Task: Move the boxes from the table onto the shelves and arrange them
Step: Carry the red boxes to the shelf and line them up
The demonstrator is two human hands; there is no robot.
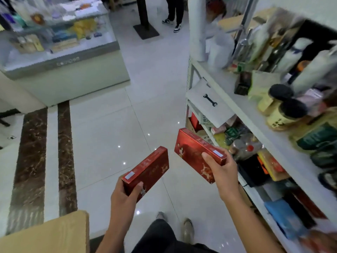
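"While both arms reach out over the tiled floor, what does each hand hold?"

"The left hand grips the left red box by its near end, with the thumb across the broad face and the fingers curled underneath. The right hand grips the right red box the same way, thumb on the front face and fingers behind."

"Where are the 2 boxes?"

"Both are in the air and apart from each other. The left red box slants up and away to the right. The right red box is held higher, slants up to the left, and is just beside the front of the white shelves. It does not touch them."

"What is on the shelves?"

"They are crowded. 2 jars with black lids stand on the upper board, with packets and cartons on the boards below, much of it blurred. A white sheet with a wrench drawing hangs at the front."

"And around the person?"

"A tan surface fills the lower left corner. A glass display counter stands well off to the left. Another person's legs show at the top."
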